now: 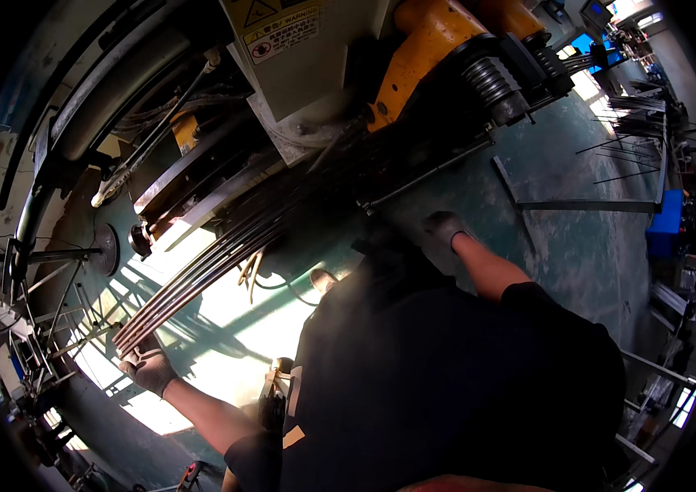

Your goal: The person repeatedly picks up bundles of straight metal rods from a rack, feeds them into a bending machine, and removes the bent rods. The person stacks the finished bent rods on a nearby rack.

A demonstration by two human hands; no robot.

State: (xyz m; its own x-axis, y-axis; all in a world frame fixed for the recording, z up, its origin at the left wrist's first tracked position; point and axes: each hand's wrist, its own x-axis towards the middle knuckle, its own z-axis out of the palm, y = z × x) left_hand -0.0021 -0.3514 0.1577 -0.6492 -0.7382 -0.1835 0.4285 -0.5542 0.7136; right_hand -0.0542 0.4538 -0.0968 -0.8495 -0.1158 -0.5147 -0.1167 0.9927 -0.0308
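A bundle of several long thin metal rods (200,279) slants from the lower left up toward the dark underside of a machine. My left hand (149,371), in a grey glove, is closed around the near left ends of these rods. Their far ends disappear in shadow below the machine's pale housing (307,66). My right hand (444,226), also gloved, is at the end of my outstretched right arm, over the green floor and apart from the rods. Its fingers are too dark to make out.
Orange machine arms (430,49) with a heavy coil spring (491,82) stand at the top. On the right are a metal floor frame (586,206), stacked rods (639,115) and a blue box (664,223). A hose (286,289) lies near the rods. Metal stands crowd the left.
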